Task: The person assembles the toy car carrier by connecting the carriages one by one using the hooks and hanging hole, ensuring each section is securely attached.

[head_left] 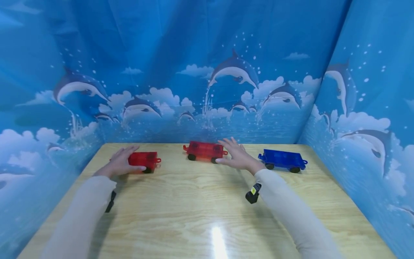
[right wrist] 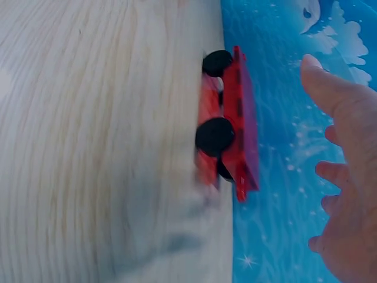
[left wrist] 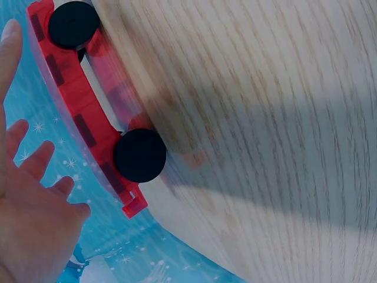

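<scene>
On the left of the table, my left hand [head_left: 121, 162] reaches over the rear end of a red toy train car [head_left: 143, 158]. Its fingers are spread above the car, and they hide that end in the head view. In the left wrist view, the red car's side [left wrist: 82, 118] shows two black wheels, with my fingers apart from it. A second red toy car [head_left: 202, 149] stands at the back middle. My right hand [head_left: 238, 157], fingers extended, hovers by its right end. Between that hand [right wrist: 353, 165] and the red car [right wrist: 247, 118], the right wrist view shows a gap.
A blue toy train car [head_left: 281, 159] with hook ends stands to the right of my right hand. The wooden table [head_left: 181, 208] meets a dolphin-print curtain [head_left: 181, 72] close behind the cars, with more curtain on both sides.
</scene>
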Action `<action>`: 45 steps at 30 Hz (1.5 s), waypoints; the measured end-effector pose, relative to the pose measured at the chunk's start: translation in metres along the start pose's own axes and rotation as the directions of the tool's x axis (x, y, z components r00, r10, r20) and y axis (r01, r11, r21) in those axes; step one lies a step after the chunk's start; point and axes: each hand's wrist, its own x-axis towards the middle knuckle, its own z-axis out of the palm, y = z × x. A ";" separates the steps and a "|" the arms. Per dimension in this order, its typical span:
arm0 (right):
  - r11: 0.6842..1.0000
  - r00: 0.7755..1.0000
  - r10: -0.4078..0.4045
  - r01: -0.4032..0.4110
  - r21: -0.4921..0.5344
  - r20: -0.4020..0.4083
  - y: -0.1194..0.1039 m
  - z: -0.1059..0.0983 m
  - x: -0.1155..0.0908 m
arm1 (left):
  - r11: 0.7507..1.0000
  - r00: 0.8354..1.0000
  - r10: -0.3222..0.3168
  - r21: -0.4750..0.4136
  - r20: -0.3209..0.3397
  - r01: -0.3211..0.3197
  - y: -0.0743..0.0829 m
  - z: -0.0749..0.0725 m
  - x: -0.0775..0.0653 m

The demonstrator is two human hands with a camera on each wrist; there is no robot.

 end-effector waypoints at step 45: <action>0.988 0.991 0.132 -0.130 0.081 -0.016 -0.001 0.048 0.067 | 0.998 1.000 0.022 -0.060 -0.013 -0.023 -0.017 0.011 0.003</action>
